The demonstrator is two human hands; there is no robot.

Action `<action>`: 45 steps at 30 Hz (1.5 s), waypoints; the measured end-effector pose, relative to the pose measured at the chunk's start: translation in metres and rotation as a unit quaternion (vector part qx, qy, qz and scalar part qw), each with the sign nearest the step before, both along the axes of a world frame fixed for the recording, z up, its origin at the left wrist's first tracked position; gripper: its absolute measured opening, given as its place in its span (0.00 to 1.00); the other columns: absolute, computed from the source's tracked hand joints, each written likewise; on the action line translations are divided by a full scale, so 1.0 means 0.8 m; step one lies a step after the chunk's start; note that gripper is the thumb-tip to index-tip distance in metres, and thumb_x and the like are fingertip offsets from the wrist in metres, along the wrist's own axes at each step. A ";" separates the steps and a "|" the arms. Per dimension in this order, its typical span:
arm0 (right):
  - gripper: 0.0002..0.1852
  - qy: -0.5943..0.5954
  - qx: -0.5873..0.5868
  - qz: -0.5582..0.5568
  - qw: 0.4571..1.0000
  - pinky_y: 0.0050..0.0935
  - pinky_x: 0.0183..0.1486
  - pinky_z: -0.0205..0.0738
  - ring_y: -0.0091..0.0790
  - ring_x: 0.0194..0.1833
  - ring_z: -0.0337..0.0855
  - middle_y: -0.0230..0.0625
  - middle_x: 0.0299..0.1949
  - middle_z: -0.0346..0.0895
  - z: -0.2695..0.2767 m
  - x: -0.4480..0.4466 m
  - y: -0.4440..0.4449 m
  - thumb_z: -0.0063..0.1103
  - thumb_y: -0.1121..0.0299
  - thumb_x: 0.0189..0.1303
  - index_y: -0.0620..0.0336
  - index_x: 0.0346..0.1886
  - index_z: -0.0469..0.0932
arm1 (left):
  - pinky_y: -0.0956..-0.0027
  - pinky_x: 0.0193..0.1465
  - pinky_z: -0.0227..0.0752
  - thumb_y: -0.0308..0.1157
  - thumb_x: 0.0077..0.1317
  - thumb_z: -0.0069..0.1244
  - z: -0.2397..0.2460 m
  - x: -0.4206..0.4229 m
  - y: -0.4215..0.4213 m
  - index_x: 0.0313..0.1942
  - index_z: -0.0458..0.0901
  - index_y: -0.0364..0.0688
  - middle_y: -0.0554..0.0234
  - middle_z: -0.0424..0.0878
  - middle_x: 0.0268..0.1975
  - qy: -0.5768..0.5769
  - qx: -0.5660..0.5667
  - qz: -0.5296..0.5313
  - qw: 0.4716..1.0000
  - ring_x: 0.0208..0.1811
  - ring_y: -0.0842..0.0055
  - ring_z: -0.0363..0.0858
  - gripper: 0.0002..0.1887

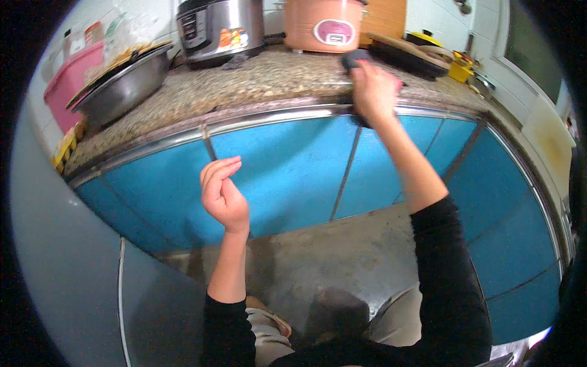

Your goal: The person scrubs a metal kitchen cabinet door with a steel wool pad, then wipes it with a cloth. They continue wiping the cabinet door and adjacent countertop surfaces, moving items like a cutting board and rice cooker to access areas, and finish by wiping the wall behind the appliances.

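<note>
My right hand (pixel 373 89) is closed around a dark and pink cloth-like item (pixel 355 58), blurred and partly hidden by the fingers, at the front part of the speckled stone countertop (pixel 275 78). Part of something dark also shows below the hand, over the counter's metal edge strip. My left hand (pixel 224 195) is raised in front of the blue cabinet doors (pixel 284 174), its fingers loosely curled together, with nothing visible in it. Behind my right hand stands a peach-coloured rice cooker (pixel 298 27).
A steel electric pressure cooker (pixel 250 30) stands at the back. On the left are a steel basin (pixel 128 89) and a pink plastic tub (pixel 73 87). A dark pan (pixel 408 62) and a yellow container (pixel 460 69) sit on the right. Grey panels flank the left.
</note>
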State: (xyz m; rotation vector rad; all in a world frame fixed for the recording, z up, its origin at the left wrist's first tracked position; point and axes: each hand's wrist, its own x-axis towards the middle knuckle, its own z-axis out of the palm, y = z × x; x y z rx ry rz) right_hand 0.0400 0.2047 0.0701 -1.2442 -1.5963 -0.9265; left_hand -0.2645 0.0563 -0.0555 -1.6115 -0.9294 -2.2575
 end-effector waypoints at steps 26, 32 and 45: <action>0.21 0.060 0.065 0.020 0.996 0.49 0.63 0.67 0.49 0.58 0.75 0.41 0.52 0.77 -0.049 0.044 -0.008 0.64 0.68 0.58 0.42 0.57 0.81 | 0.44 0.82 0.44 0.16 0.61 0.44 0.087 0.130 0.057 0.72 0.72 0.48 0.55 0.63 0.78 0.355 -0.106 0.110 0.922 0.81 0.52 0.52 0.36; 0.20 -0.068 0.111 0.129 0.983 0.46 0.61 0.70 0.43 0.61 0.75 0.34 0.59 0.76 -0.055 0.051 -0.022 0.59 0.67 0.54 0.40 0.53 0.84 | 0.40 0.81 0.42 0.15 0.60 0.46 0.081 0.181 0.060 0.73 0.71 0.51 0.58 0.61 0.79 0.387 -0.121 0.121 0.906 0.82 0.53 0.51 0.39; 0.25 0.201 0.088 -0.050 0.974 0.51 0.69 0.63 0.61 0.66 0.67 0.56 0.65 0.69 -0.074 0.140 0.011 0.58 0.83 0.57 0.50 0.59 0.81 | 0.39 0.81 0.41 0.17 0.60 0.47 0.070 0.217 0.088 0.71 0.73 0.51 0.58 0.61 0.79 0.372 -0.131 0.096 0.914 0.81 0.50 0.51 0.36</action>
